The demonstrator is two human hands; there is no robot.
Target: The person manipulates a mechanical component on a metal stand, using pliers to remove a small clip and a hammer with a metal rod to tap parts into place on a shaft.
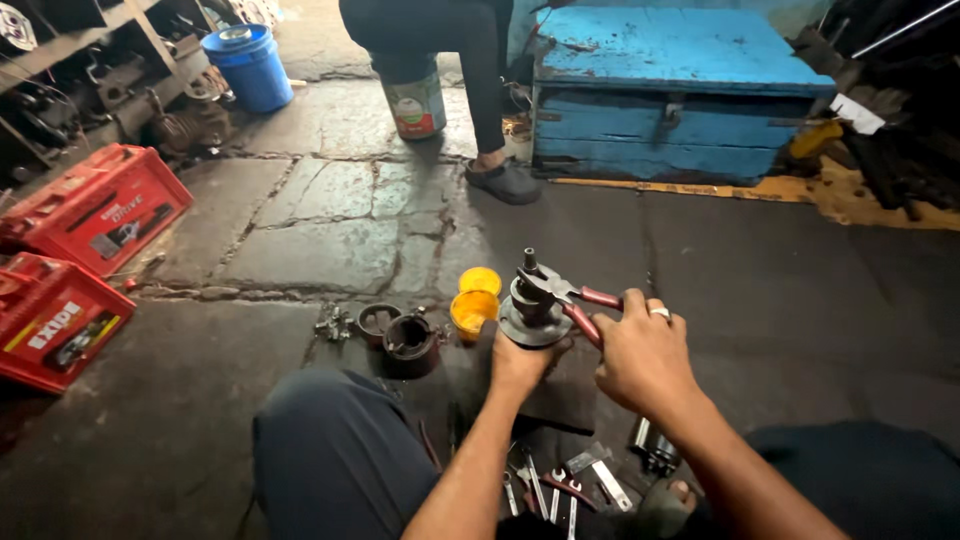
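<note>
The left hand [520, 362] wraps around the bottom of a round metal part [533, 310] and holds it up off the floor, so it stays steady. The part is near the middle of the view, with its thin stem pointing to 12 o'clock. The right hand [640, 355] is closed tight on the red handles of a pair of pliers [570, 300]. The pliers' nose bites the top of the metal part from 3 o'clock.

At 9 o'clock from the part sits a small yellow cup [473, 312] with its lid [480, 280] just behind it. A dark metal ring [411, 340] lies farther that way. Spanners [560, 490] lie on the floor at 6 o'clock, close to reach. Another person's shoe [503, 182] rests at 12 o'clock.
</note>
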